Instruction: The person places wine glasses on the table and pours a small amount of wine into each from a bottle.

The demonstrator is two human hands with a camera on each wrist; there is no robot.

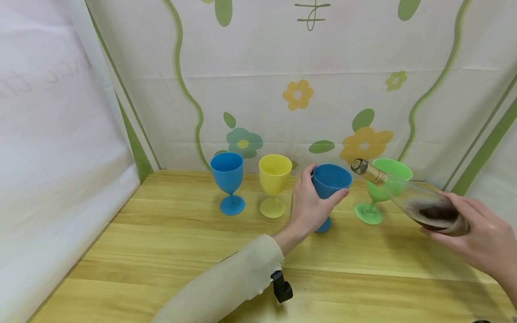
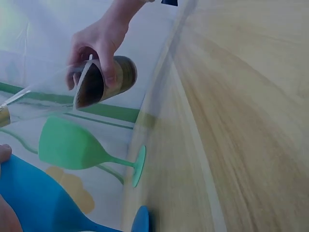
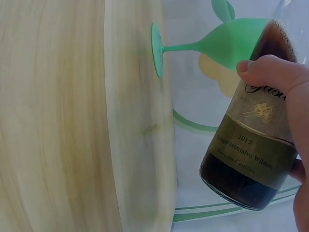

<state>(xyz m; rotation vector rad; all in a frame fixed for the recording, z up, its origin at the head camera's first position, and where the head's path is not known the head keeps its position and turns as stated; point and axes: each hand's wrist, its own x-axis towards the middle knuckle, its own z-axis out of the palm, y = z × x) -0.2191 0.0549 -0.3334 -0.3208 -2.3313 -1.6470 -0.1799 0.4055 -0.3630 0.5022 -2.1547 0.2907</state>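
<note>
My left hand [image 1: 308, 202] grips the bowl of a blue goblet [image 1: 332, 178], thumb on the near side and fingers on the left. In my right hand [image 1: 482, 231] is a clear glass wine bottle [image 1: 428, 204] with dark liquid, held near its base. It tilts left, its open mouth just to the right of the blue goblet's rim. The liquid lies in the lower part of the bottle. Behind the neck stands a light green goblet [image 1: 377, 190]. The right wrist view shows the bottle's label [image 3: 256, 140], printed 2017.
A yellow goblet [image 1: 274, 175] and another blue goblet [image 1: 228, 172] stand left of my left hand on the wooden table [image 1: 181, 251]. A white cloth [image 1: 242, 54] with flower prints hangs behind them. A black clip [image 1: 281, 287] sits at my left sleeve [image 1: 238, 278].
</note>
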